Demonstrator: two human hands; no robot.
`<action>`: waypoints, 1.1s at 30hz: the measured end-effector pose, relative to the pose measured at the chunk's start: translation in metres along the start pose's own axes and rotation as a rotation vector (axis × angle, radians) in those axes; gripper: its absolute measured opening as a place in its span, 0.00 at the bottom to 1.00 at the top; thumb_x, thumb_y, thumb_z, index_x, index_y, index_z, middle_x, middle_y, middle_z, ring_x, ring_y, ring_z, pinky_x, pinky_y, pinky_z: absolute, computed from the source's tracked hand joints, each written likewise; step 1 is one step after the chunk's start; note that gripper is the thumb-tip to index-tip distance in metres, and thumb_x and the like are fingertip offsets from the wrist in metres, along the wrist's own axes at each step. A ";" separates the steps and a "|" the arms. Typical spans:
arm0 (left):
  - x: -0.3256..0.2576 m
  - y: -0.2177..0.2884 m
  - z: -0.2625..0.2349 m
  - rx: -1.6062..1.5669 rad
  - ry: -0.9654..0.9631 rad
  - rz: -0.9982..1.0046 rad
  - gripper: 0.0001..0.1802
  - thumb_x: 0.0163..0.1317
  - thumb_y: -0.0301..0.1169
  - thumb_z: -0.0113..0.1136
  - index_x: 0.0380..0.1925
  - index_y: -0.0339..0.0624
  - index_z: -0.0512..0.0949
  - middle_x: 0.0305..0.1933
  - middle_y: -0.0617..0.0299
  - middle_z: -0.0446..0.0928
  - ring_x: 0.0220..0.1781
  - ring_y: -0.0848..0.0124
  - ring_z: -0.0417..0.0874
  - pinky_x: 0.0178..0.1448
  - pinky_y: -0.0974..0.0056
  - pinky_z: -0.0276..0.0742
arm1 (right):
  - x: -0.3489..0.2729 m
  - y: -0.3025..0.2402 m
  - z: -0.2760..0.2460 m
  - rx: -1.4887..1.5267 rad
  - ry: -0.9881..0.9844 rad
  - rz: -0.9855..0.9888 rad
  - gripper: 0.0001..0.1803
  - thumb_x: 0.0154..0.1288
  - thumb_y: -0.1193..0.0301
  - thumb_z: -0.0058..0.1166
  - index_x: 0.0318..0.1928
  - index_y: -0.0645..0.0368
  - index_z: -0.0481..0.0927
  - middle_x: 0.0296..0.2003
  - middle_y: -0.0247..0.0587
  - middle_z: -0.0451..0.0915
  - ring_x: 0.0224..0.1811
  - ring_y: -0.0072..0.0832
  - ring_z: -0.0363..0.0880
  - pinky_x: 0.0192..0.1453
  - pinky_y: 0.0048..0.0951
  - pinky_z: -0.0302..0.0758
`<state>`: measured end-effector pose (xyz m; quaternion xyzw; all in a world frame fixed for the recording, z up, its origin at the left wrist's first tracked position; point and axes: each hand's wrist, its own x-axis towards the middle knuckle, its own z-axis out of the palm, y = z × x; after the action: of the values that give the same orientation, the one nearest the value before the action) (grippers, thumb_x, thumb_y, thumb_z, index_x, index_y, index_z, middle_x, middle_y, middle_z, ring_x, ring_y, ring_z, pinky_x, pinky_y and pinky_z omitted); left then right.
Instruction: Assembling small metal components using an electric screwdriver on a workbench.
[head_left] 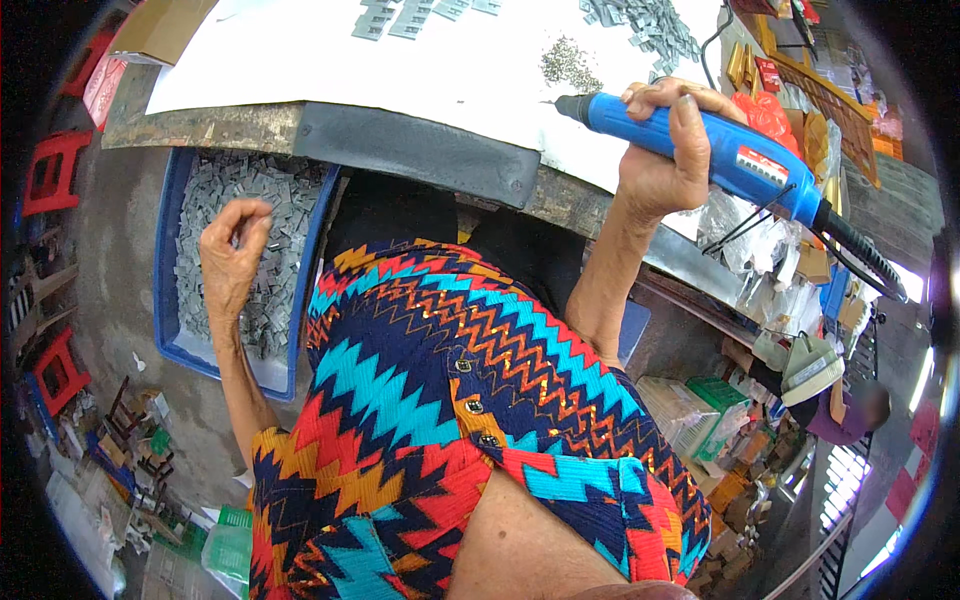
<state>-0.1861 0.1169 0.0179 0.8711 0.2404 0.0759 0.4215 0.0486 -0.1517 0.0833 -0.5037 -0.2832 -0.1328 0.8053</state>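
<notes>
My right hand (665, 155) wraps round a blue electric screwdriver (612, 114) over the white-covered table (300, 62). The tool lies nearly level, its dark tip toward the left and its cable trailing off right. Near that tip is a scatter of tiny dark screws (568, 65), with a heap of small grey parts (650, 22) beyond. Over a blue bin (165, 260) full of small grey pieces (285, 190) hangs my left hand (228, 265), thumb and fingers curled together. Whether anything is pinched there cannot be made out.
Several grey parts (408, 18) lie in rows at the table's far edge. A dark padded strip (420, 150) covers the near edge. A cardboard box (160, 30) stands at the far left corner. Red stools (55, 172) are at left; another person (845, 415) is at right.
</notes>
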 end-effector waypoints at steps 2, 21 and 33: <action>-0.013 -0.042 -0.001 0.040 0.010 -0.027 0.04 0.51 0.22 0.54 0.28 0.36 0.75 0.25 0.66 0.73 0.25 0.79 0.69 0.32 0.74 0.65 | -0.001 -0.001 0.003 0.026 0.008 0.016 0.09 0.50 0.76 0.47 0.35 0.63 0.71 0.23 0.48 0.73 0.21 0.32 0.71 0.34 0.40 0.69; 0.077 0.122 0.125 -0.096 0.068 0.745 0.12 0.47 0.26 0.60 0.35 0.37 0.74 0.27 0.57 0.74 0.30 0.65 0.76 0.35 0.64 0.72 | -0.005 -0.028 0.011 0.253 0.016 0.134 0.11 0.55 0.69 0.46 0.37 0.61 0.74 0.26 0.46 0.73 0.24 0.32 0.70 0.38 0.40 0.64; 0.078 0.120 0.135 -0.215 -0.004 0.627 0.06 0.50 0.26 0.59 0.29 0.37 0.76 0.26 0.58 0.76 0.28 0.69 0.77 0.31 0.68 0.71 | -0.008 -0.026 0.010 0.252 0.023 0.149 0.11 0.55 0.68 0.46 0.36 0.60 0.74 0.26 0.46 0.73 0.24 0.32 0.70 0.37 0.40 0.65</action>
<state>-0.0306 -0.0028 0.0196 0.8535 -0.0499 0.2250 0.4674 0.0260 -0.1554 0.1015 -0.4168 -0.2502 -0.0417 0.8729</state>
